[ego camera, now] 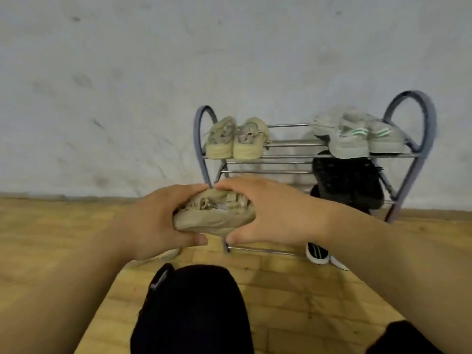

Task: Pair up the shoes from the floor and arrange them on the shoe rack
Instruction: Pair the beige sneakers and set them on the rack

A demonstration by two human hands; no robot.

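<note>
Shoe rack (316,156): a metal-bar rack with purple looped ends, standing against the wall (153,72).
Top shelf of the rack: a beige pair (236,139) is sitting at the left end; a grey pair with green stripes (357,136) is sitting at the right end.
Middle shelf of the rack: a black pair (347,182) is sitting at the right end, under the grey pair.
Bottom of the rack: a black shoe with a white sole (318,252) is poking out at the right front.
Floor (293,290): wood boards are running up to the wall behind the rack.
Tan shoes (214,215): a soft, laced pair, pressed side by side, is being held in the air just in front of the rack's left half.
Left hand (158,221): is wrapping closed around the left side of the tan shoes.
Right hand (275,213): is clamping the right side, fingers over the top, thumb underneath.
</note>
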